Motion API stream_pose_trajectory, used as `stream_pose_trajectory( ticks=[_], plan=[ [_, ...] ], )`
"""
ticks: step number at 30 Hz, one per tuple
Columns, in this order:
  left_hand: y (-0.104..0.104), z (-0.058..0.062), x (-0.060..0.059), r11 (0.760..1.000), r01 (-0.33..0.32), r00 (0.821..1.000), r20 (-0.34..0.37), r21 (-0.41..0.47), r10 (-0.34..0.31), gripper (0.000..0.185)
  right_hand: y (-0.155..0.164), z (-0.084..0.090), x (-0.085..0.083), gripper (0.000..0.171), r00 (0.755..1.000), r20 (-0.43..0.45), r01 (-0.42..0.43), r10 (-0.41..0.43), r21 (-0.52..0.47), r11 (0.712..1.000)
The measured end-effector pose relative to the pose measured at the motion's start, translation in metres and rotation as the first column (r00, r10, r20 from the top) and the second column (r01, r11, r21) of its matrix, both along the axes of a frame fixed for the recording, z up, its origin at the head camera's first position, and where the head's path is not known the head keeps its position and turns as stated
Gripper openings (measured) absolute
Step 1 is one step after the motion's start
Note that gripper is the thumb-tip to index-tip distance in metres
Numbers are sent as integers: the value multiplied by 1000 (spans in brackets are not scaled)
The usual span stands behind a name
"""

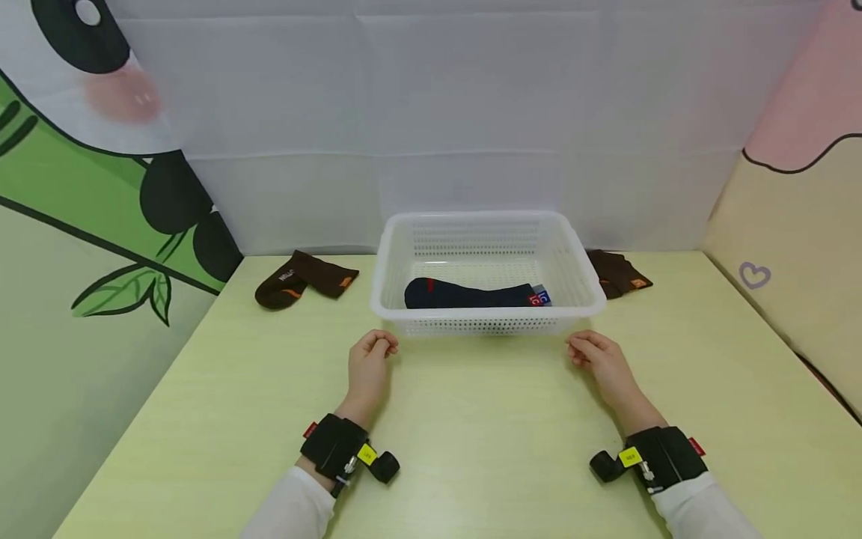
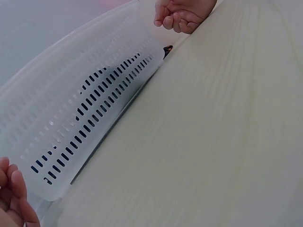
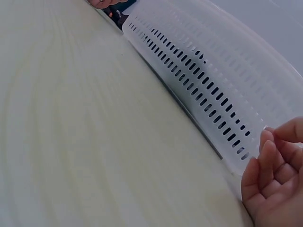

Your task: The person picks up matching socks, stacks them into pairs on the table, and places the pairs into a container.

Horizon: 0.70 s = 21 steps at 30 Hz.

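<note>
Two hands rest on the pale green table (image 1: 471, 449), one at each near corner of a white plastic basket (image 1: 488, 326). The left hand (image 1: 369, 367) lies with its fingers loosely curled, holding nothing, just beside the basket's near left corner. The right hand (image 1: 599, 359) is likewise loosely curled and empty, just beside the near right corner; whether either hand actually touches the basket cannot be told. Inside the basket lies a dark blue sock (image 1: 471, 294). A brown sock (image 1: 303, 278) lies on the table left of the basket, and another brown sock (image 1: 618, 274) lies right of it.
</note>
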State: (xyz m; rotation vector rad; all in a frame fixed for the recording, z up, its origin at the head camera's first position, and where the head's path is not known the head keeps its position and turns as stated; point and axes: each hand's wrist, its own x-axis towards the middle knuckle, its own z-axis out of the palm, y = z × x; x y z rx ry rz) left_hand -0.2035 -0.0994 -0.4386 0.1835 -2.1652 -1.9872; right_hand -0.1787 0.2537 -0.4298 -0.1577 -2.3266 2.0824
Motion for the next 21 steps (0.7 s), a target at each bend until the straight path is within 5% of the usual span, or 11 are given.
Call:
stream_pose_trajectory(
  ticks=[10, 17, 21],
  plan=[
    [-3, 4, 2, 998, -38, 998, 58, -42, 40, 20, -4, 5, -1, 27, 999, 33, -30, 29, 36, 999],
    [0, 4, 2, 999, -11, 999, 49, -37, 13, 21, 18, 26, -5, 17, 998, -52, 35, -31, 77, 996],
    [-1, 5, 3, 998, -29, 998, 51, -56, 32, 20, 36, 30, -18, 20, 995, -85, 75, -56, 243, 967]
  ],
)
